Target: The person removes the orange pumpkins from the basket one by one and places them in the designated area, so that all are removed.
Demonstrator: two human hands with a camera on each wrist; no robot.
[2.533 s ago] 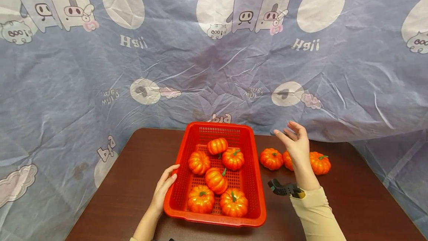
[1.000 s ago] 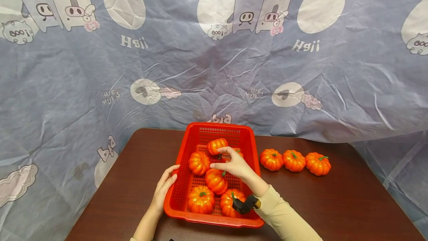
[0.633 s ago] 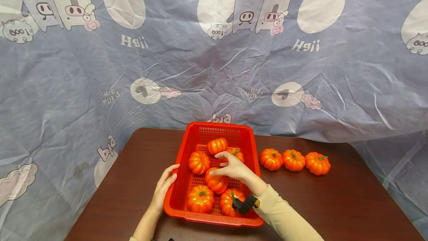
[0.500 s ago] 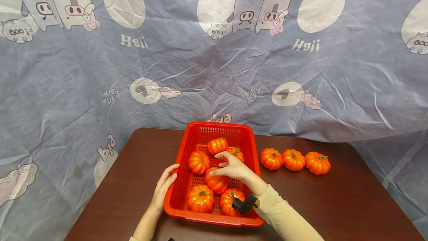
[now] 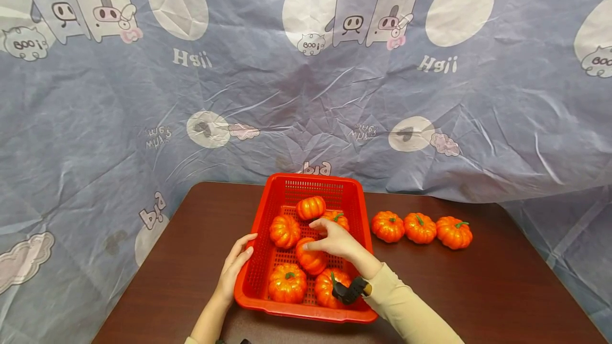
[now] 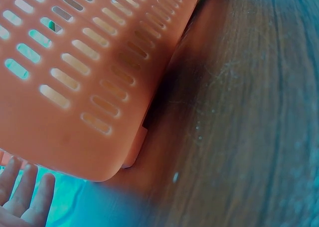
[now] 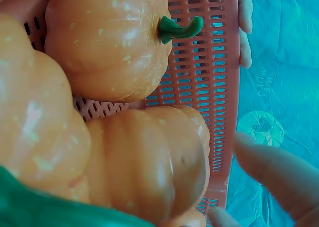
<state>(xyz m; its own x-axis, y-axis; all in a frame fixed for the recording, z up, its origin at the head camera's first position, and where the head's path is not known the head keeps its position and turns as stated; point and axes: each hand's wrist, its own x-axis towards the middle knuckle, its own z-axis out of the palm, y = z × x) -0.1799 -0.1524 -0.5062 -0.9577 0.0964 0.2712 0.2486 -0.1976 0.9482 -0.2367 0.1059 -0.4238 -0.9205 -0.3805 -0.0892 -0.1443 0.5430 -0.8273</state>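
The middle pumpkin (image 5: 313, 261) has just edged rightward inside the red basket (image 5: 306, 312)! Right hand (image 5: 336, 239): thumb on it, fingers wide, grip unclear; one-sided pressure could roll it into the pumpkin behind (image 5: 341, 222). Left hand (image 5: 233, 268) rests straight-fingered against the rim.

A: Table (image 5: 215, 216), items?
B: One basket (image 5: 306, 312), on top. Right of it, three pumpkins (image 5: 420, 228) in a row. Behind the table, cloth (image 5: 287, 89).
A: In the basket?
B: One rear pumpkin (image 5: 311, 208); before it, a left pumpkin (image 5: 285, 231) and a right pumpkin (image 5: 342, 221); one central pumpkin (image 5: 313, 263); two front pumpkins (image 5: 287, 285), side by side.
A: Hands?
B: Left hand (image 5: 235, 263), at the basket's left rim. Right hand (image 5: 337, 240), over the central pumpkin.
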